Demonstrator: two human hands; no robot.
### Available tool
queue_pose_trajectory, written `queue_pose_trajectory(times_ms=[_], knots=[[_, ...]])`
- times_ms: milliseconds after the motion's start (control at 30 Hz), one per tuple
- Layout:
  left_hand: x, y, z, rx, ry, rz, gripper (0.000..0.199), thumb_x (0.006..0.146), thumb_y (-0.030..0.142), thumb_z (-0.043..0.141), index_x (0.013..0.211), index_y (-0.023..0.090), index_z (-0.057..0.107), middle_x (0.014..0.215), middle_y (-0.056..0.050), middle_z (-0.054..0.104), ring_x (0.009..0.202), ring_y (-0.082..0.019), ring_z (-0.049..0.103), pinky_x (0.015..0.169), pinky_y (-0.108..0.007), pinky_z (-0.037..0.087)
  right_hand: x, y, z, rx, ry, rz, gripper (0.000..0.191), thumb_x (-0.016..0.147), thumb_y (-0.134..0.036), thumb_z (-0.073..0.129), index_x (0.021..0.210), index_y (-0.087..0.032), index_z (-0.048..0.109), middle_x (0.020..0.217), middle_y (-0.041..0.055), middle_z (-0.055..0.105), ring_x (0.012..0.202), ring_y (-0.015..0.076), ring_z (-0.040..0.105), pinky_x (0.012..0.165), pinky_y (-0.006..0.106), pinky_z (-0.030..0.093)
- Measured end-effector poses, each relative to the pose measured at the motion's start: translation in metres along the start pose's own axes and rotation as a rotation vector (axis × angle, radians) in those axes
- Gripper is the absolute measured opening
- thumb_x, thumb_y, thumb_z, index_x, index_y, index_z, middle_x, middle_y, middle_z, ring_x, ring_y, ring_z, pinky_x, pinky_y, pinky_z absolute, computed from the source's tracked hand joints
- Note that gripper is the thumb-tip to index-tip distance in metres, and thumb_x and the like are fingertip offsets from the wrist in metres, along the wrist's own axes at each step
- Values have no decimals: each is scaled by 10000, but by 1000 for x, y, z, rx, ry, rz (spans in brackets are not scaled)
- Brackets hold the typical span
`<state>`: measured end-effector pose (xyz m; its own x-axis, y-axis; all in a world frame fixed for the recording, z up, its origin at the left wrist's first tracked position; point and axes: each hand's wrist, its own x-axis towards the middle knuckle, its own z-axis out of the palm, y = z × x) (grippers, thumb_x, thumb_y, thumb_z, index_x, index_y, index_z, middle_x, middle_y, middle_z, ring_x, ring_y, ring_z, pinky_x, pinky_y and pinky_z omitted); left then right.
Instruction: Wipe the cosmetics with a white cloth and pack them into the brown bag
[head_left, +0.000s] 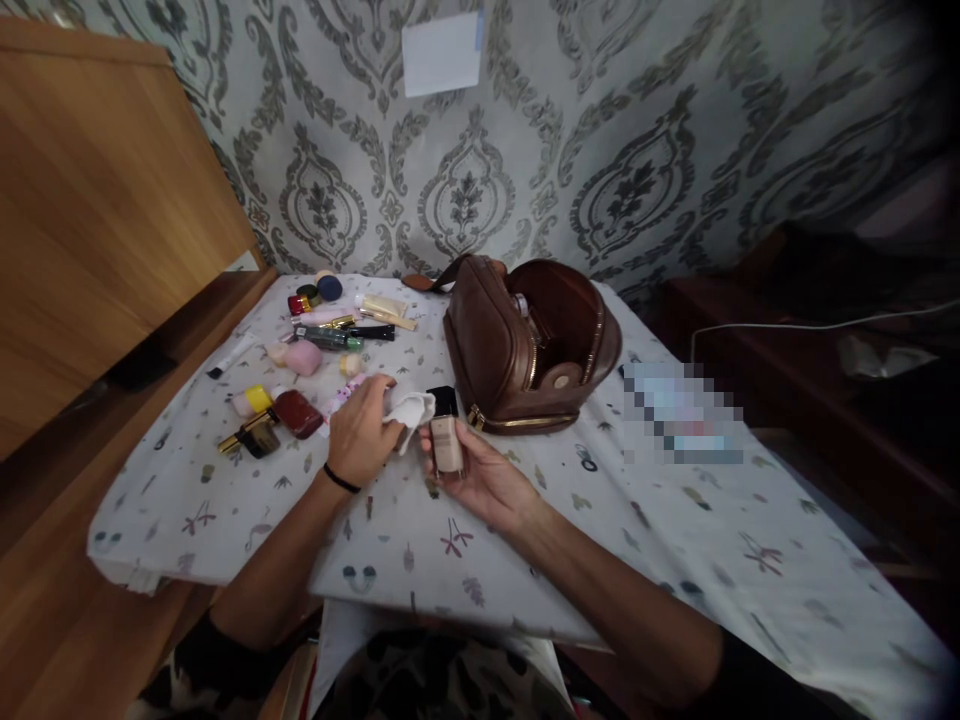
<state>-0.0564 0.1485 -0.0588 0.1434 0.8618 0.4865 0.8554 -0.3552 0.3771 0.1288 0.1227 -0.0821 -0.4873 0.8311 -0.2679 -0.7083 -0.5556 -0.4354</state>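
Note:
My right hand (487, 480) is wrapped round a foundation bottle (448, 445), beige with a black cap, held tilted above the cloth. Beside it, my left hand (364, 430) grips a white wipe (411, 412), whose loose end reaches toward the bottle's cap. Whether the wipe touches the cap I cannot tell. Just behind the bottle stands a brown leather makeup bag (491, 335), its zip undone and its lid raised, with a few small items inside. Left of my left hand lie a dark red bottle (298, 413) and a pink makeup sponge (303, 358).
Several cosmetics, including a cream tube (384, 306), a blue round jar (329, 288) and a dark bottle with a gold cap (259, 437), lie at the left. A blurred-out flat object (686, 415) rests at the right. A wooden cabinet (112, 200) borders the table's left side.

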Motion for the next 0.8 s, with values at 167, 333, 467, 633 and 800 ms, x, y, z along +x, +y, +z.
queue_pose_trajectory(times_ms=[167,333,467,633,800], knots=[[4,0,-2,-131,-146,155,624,742,142,527,1358,115,432,1340,-188,498,1294,-333,445,1086,-525,375,-4,-3,4,-54,36,-84,214,802,-314,797,926,-167,703,873,22,741,785,148,693,661,259,576],[-1,13,-12,-494,-224,248,607,838,101,468,1433,191,388,1411,-141,489,1328,-277,456,1127,-477,380,-10,-5,11,-94,-58,-73,269,795,-361,796,940,-160,692,834,51,741,701,140,672,572,219,528],[-3,18,-17,-734,-355,125,565,910,233,556,1450,230,390,1383,-128,538,1237,-273,560,1020,-412,508,-8,-6,8,-51,-94,10,302,865,-409,707,926,-114,689,760,86,731,583,119,632,437,163,417],[-2,17,-19,-868,-438,44,550,870,344,673,1372,257,466,1274,-116,612,1103,-254,635,902,-359,562,-5,-7,4,-79,-99,87,468,964,-529,494,878,-100,662,641,99,702,431,106,554,326,147,249],[-3,18,-16,-1000,-480,-63,494,821,384,733,1226,277,469,1132,-83,671,928,-216,685,795,-325,574,-10,-7,11,-150,-83,96,565,1001,-618,284,1059,-153,599,623,93,715,398,130,584,334,152,284]])
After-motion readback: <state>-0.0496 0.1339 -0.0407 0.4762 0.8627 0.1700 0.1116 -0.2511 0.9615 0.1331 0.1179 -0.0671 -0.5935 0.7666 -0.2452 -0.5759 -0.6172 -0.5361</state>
